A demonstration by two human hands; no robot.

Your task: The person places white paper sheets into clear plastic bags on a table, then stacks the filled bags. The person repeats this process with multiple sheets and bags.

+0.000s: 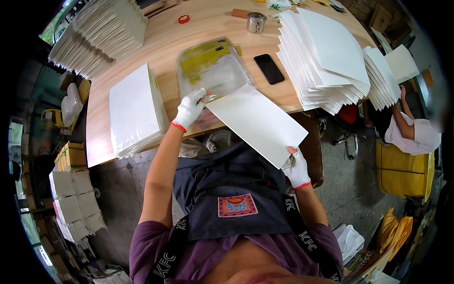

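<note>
A white rectangular board (pixel 257 125) is held at its near right corner by my right hand (pixel 296 169), thumb on top. Its far left end lies over the near edge of a pile of clear plastic bags (pixel 217 71) with yellow-green patches. My left hand (pixel 190 111) is at that near edge, thumb and fingers closed on what looks like a bag's clear lip, close to the board's left corner. Both hands wear white gloves with red cuffs and bare fingertips. Left of the bags lies a stack of white boards in clear plastic (pixel 135 109).
A fanned pile of white boards (pixel 326 52) stands at right beside a black phone (pixel 269 69). Farther back are a metal cup (pixel 256 22) and red tape roll (pixel 184 19). A tall stack (pixel 99 35) fills the far left. Another person's arm (pixel 404 124) shows at right.
</note>
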